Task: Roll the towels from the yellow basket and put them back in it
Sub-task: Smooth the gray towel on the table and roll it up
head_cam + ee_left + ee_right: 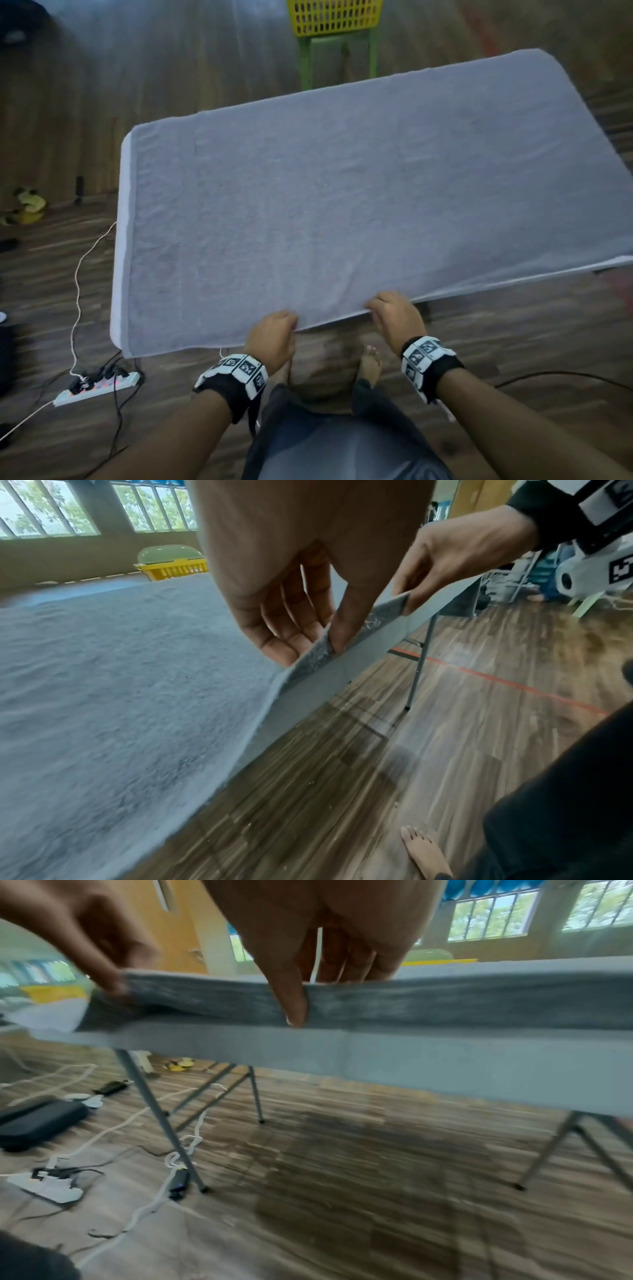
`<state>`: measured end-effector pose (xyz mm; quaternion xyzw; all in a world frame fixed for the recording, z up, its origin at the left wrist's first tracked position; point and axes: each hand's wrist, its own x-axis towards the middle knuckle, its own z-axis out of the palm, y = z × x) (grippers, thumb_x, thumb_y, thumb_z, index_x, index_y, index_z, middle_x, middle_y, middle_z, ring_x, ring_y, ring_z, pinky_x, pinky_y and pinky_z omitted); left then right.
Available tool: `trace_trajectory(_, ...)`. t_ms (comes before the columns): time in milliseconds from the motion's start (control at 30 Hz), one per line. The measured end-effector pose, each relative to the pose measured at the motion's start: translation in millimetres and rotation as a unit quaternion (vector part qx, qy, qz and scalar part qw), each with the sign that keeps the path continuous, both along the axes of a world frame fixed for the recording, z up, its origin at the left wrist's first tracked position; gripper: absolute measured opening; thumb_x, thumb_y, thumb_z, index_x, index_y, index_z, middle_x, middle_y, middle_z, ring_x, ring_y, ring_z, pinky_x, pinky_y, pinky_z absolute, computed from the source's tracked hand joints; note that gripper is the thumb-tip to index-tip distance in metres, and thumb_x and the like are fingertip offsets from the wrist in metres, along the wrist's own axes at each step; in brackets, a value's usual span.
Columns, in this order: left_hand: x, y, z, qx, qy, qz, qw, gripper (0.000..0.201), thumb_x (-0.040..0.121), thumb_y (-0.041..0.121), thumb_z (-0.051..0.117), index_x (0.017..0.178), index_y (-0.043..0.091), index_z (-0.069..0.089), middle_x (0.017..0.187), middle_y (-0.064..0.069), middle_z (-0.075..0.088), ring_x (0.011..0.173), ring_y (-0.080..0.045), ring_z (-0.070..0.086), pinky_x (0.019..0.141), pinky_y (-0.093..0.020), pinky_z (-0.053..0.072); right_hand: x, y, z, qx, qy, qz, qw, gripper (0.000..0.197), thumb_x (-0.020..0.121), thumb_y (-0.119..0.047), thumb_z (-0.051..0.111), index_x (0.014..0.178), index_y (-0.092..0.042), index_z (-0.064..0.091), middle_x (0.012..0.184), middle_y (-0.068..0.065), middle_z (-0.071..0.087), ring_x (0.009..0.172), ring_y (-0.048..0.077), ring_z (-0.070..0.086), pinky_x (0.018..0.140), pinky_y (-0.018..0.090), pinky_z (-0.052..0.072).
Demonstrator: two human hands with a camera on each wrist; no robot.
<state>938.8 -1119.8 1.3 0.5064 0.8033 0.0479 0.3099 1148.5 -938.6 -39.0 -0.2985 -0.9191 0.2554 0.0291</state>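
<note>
Now, our grips: left hand (pixel 274 334) and right hand (pixel 397 317) both pinch the towel (pixel 342 205) hem nearest us.
Risk: we may roll the towel crooked if one hand leads.

A table (pixel 123 212) with thin metal legs (pixel 161 1118) is seen on a wood floor (pixel 513 325). A green chair (pixel 337 51) is seen at 12 o'clock past the table. A white power strip (pixel 97 387) with plugs and a white cord (pixel 77 284) lies on the floor at 8 o'clock. Yellow slippers (pixel 30 205) are seen at 9 o'clock. A flat black case (pixel 37 1123) lies on the floor near the strip. A red line (pixel 507 683) is marked on the floor. Big windows (pixel 493 915) are set in the far wall.
</note>
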Motion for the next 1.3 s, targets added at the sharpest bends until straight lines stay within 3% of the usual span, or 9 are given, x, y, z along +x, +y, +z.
trace_trajectory(167,28.2,23.2,-0.7,-0.026,0.066,-0.050,0.996,0.020,0.063,0.030,0.060,0.079,0.019,0.054,0.077,-0.004,0.060,0.072,-0.031,0.060,0.058,-0.035,0.049,65.9,59.4,2.8,-0.006,-0.034,-0.019,0.999,0.019,0.069,-0.003,0.076,0.080,-0.017,0.071,0.078,0.002,0.064,0.071,0.028,0.063,0.063,0.032,0.051)
trace_trajectory(267,71.1,75.5,-3.5,0.032,0.072,-0.086,0.993,0.032,0.073,0.048,0.054,0.090,0.021,0.055,0.086,0.000,0.060,0.081,-0.025,0.057,0.066,-0.037,0.048,72.9,64.6,8.9,-0.027,-0.036,0.048,0.998,0.011,0.079,-0.021,0.071,0.090,-0.023,0.071,0.087,-0.003,0.065,0.082,0.021,0.062,0.074,0.033,0.049)
trace_trajectory(367,108.2,136.4,0.3,0.048,0.040,-0.092,0.994,0.026,0.083,0.042,0.051,0.096,0.020,0.056,0.097,0.000,0.059,0.094,-0.025,0.055,0.079,-0.039,0.045,88.4,90.7,19.3,-0.008,-0.018,0.010,1.000,0.017,0.081,-0.034,0.069,0.095,-0.025,0.070,0.093,-0.007,0.065,0.087,0.014,0.060,0.080,0.032,0.047)
trace_trajectory(467,129.2,182.9,1.8,0.056,0.023,-0.125,0.990,0.018,0.086,0.029,0.053,0.100,0.018,0.056,0.101,-0.003,0.058,0.098,-0.026,0.054,0.082,-0.038,0.042,133.1,158.3,17.7,0.022,0.005,-0.113,0.993,0.017,0.074,-0.010,0.071,0.090,-0.015,0.070,0.089,0.005,0.066,0.083,0.030,0.064,0.077,0.039,0.053)
trace_trajectory(667,151.4,237.3,-5.3,0.071,0.024,-0.188,0.979,0.013,0.076,0.018,0.056,0.087,0.012,0.056,0.085,-0.008,0.059,0.079,-0.033,0.057,0.064,-0.038,0.045,251.2,293.2,21.3,0.034,-0.120,-0.343,0.931,0.036,0.065,0.012,0.064,0.097,-0.005,0.069,0.099,0.021,0.062,0.096,0.042,0.058,0.082,0.047,0.051)
trace_trajectory(867,174.7,259.9,-19.8,0.035,0.058,-0.230,0.971,0.024,0.084,0.025,0.060,0.106,0.016,0.057,0.104,-0.002,0.059,0.094,-0.027,0.055,0.076,-0.036,0.045,303.3,340.4,12.1,0.030,-0.160,-0.342,0.925,0.038,0.073,0.007,0.059,0.102,-0.015,0.069,0.106,0.014,0.063,0.103,0.038,0.055,0.087,0.043,0.048)
trace_trajectory(1033,173.5,262.9,-30.8,0.060,0.077,-0.277,0.956,0.036,0.050,0.018,0.083,0.077,0.021,0.060,0.074,0.004,0.061,0.065,-0.019,0.059,0.053,-0.026,0.049,309.3,352.5,20.4,0.051,-0.118,-0.309,0.942,0.016,0.074,0.005,0.065,0.085,-0.003,0.073,0.088,0.018,0.068,0.088,0.038,0.061,0.075,0.039,0.045)
trace_trajectory(1133,172.4,267.4,-21.0,0.092,0.078,-0.291,0.949,0.006,0.064,0.021,0.059,0.067,0.022,0.054,0.066,0.005,0.057,0.058,-0.019,0.057,0.051,-0.023,0.043,316.5,355.9,31.4,0.057,-0.156,-0.294,0.941,0.011,0.071,-0.002,0.068,0.081,-0.003,0.072,0.083,0.017,0.069,0.085,0.037,0.062,0.072,0.037,0.047)
trace_trajectory(1300,176.6,270.1,-10.7,0.135,0.072,-0.286,0.946,0.007,0.077,0.026,0.043,0.075,0.024,0.049,0.071,0.005,0.056,0.061,-0.019,0.055,0.053,-0.026,0.040,333.2,352.8,36.7,0.099,-0.227,-0.325,0.913,0.013,0.076,-0.012,0.064,0.084,-0.019,0.073,0.096,0.003,0.066,0.101,0.029,0.055,0.086,0.039,0.037)
